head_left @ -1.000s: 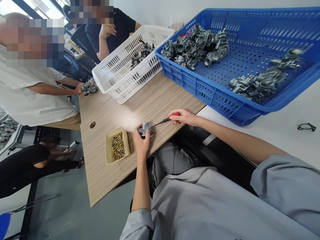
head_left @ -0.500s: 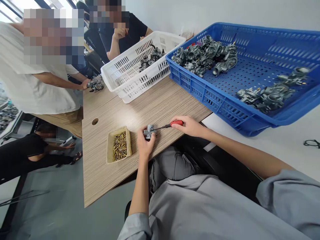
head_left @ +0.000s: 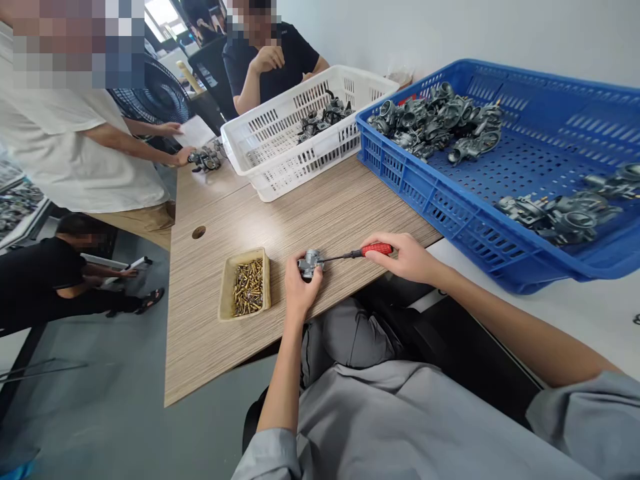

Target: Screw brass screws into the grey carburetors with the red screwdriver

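A small grey metal carburetor (head_left: 312, 261) rests at the table's near edge, and my left hand (head_left: 301, 288) is closed around its near and left sides. In my right hand (head_left: 407, 257) is a screwdriver (head_left: 377, 249) with a red handle and a dark shaft, lying almost level. Its shaft reaches left to the carburetor, with the tip against or in its right side; the exact contact point is too small to make out. Left of my left hand stands a cream plastic bin (head_left: 225, 293) holding many small brass parts (head_left: 249, 285).
A blue crate (head_left: 425, 193) with carburetors stands at the right. Behind the table, a white basket (head_left: 273, 183) holds dark metal parts. Beyond the table's left end, a person in white (head_left: 95, 160) handles metal parts; another sits behind the basket. A third crouches on the floor.
The camera view has shifted, so the crates appear further right. Both hands keep their holds on carburetor and screwdriver. The person in white now holds a pale sheet.
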Demonstrator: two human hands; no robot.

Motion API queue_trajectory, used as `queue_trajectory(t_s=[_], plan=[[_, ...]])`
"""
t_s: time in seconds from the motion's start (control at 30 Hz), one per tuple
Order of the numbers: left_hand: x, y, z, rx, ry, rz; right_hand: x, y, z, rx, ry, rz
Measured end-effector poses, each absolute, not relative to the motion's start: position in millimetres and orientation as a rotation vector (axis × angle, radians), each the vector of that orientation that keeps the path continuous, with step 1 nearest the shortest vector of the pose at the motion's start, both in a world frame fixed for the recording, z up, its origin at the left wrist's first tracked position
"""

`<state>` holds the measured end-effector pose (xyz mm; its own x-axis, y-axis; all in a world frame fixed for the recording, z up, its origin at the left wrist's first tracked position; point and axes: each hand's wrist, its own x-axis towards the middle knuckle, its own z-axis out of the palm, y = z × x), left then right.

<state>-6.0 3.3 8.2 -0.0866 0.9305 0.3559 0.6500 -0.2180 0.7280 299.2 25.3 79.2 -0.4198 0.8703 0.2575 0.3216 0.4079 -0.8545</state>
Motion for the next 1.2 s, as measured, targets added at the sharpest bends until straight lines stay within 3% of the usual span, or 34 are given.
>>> queue_trajectory(t_s=[1.2], plan=[[-6.5,3.3,8.1,1.886,1.682,1.188,302.4,18.9,87.1,-0.937,-2.093,0.869]])
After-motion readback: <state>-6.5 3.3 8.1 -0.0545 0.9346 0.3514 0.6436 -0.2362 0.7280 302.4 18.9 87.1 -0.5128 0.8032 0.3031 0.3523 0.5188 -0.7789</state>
